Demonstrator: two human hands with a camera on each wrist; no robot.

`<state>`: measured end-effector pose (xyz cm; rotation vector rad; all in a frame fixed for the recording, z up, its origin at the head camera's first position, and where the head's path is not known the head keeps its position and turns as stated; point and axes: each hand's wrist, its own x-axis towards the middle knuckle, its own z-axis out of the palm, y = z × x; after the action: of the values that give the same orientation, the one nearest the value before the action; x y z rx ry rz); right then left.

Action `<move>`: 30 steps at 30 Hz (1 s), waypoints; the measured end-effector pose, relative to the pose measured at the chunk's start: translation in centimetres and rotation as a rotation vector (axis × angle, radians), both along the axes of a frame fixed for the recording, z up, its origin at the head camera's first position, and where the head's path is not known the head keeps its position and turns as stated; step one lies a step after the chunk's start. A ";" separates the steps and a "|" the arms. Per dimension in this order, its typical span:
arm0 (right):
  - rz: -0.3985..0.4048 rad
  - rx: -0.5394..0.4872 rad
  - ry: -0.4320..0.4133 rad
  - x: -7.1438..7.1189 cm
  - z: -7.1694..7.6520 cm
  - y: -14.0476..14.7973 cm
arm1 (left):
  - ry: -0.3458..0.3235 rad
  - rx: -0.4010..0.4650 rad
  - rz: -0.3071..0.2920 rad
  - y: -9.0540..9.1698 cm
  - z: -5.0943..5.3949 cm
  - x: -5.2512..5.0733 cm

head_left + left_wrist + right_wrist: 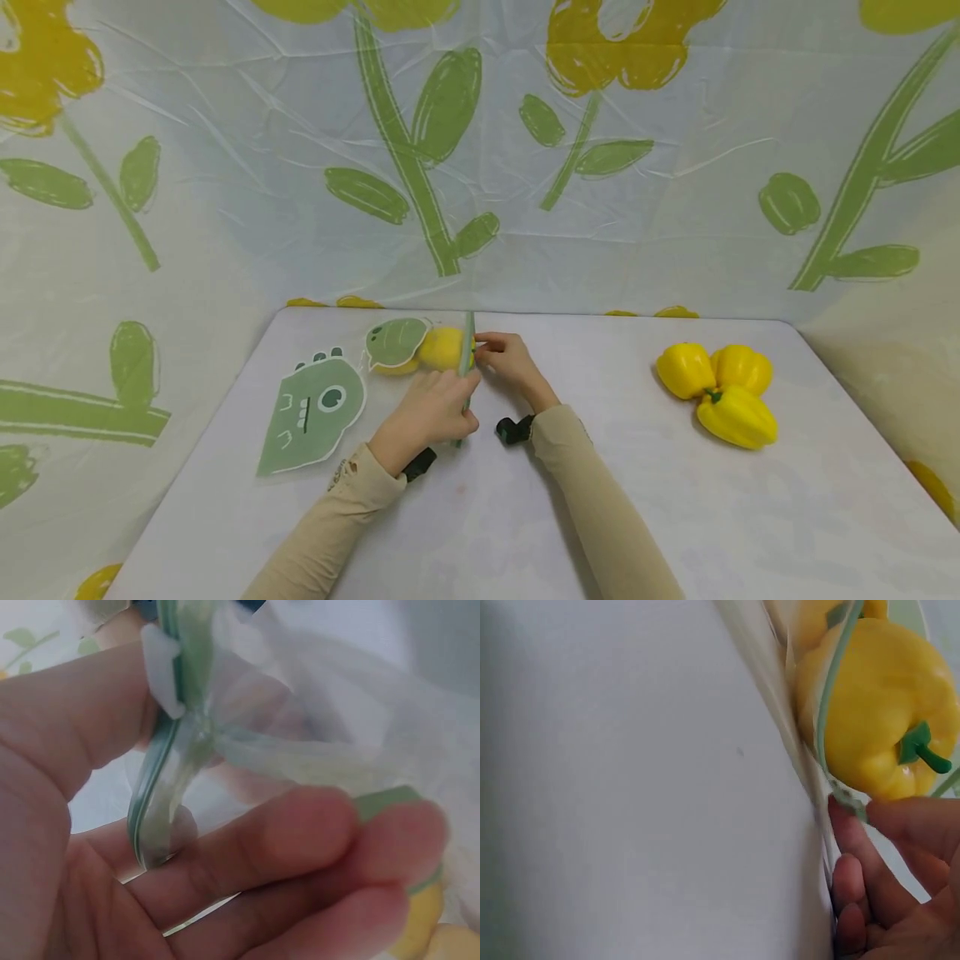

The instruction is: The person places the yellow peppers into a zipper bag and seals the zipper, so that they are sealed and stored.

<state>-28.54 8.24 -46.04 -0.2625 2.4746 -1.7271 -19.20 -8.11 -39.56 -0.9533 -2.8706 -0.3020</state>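
1. Two hands on one bag [307, 417], head view: our left hand [431, 408] holds the near part of the zip strip [468, 329], our right hand [513, 360] is at it farther back. Bagged peppers [441, 348] sit right behind the strip, on the left half of the table [750, 517].
2. Same view: three loose peppers [738, 417] touch each other at the right, well apart from the hands. Round shapes; a sleeve bump could roll one.
3. Left wrist: our thumb is at the strip by the white slider [162, 671], other fingers curled on the far side, so a narrow hold. Film is creased next to the slider. We'd guess that's the snag risk: dragged over a fold, the slider could jam or jump its track.
4. Right wrist: our thumb and fingertip pinch a corner of the strip, a narrow grip. Front pepper [885, 690] fills the gaping mouth, stem [924, 752] facing out. Likely failures: pepper rolls out if we lift or tilt that edge; stem hooks the strip; bulk holds the two edges apart; thin pinch slips under pull.
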 end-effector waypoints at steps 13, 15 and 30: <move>-0.107 0.064 0.047 -0.1 -0.6 0.9 | 0.044 0.008 -0.013 0.2 -0.3 0.0; -0.067 0.053 0.032 -0.1 -0.6 1.4 | 0.036 0.004 -0.008 0.3 -0.3 0.0; 0.090 -0.005 -0.052 0.3 0.0 2.6 | -0.036 0.007 0.007 0.7 -0.3 0.3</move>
<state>-28.25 10.82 -46.09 -0.3199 2.3840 -1.6834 -18.86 -7.42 -39.88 -0.9457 -2.9031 -0.3316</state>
